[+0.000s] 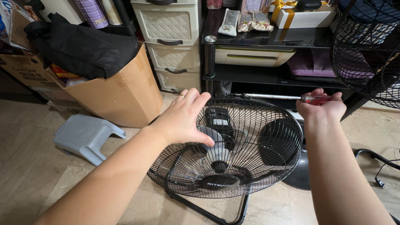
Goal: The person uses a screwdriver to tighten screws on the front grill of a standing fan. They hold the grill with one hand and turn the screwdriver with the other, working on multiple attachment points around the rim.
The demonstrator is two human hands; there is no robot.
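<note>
A black floor fan with a round wire cage sits tilted on its black tube stand on the tiled floor in front of me. My left hand rests spread on the cage's upper left rim, thumb across the wires. My right hand is closed around the red handle of a screwdriver. Its long metal shaft runs left along the cage's far rim. Grey blades and the black motor housing show through the wires.
A second black wire fan guard leans at the upper right. A cardboard box holding a black bag, a grey plastic step stool, cream plastic drawers and a black glass shelf unit stand behind. A cable lies at the right.
</note>
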